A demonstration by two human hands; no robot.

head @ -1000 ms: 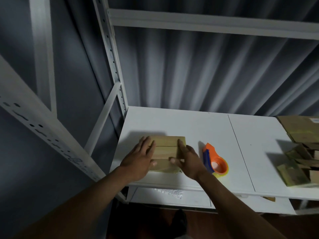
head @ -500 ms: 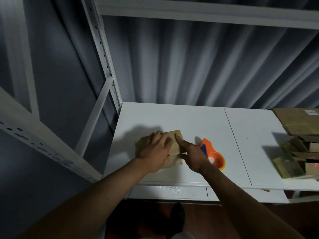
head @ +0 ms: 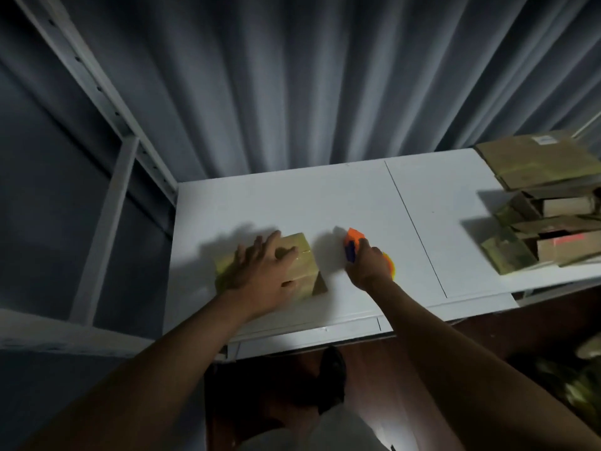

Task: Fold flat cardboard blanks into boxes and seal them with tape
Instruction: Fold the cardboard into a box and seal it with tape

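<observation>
A small folded cardboard box sits on the white table, near its front left. My left hand lies spread over the box top with fingers fairly straight, pressing it down. Just right of the box stands an orange tape dispenser with a blue part. My right hand covers the dispenser's body and its fingers curl round it. Only the dispenser's orange nose and a yellow edge of tape show past the hand.
A pile of flat cardboard blanks and folded boxes fills the table's right end. A white metal rack post rises at the back left. Grey curtain hangs behind the table. A seam divides the tabletop.
My right hand left the box and moved right onto the tape dispenser, closing round it. My left hand slid further over the box top. The box has turned slightly.
</observation>
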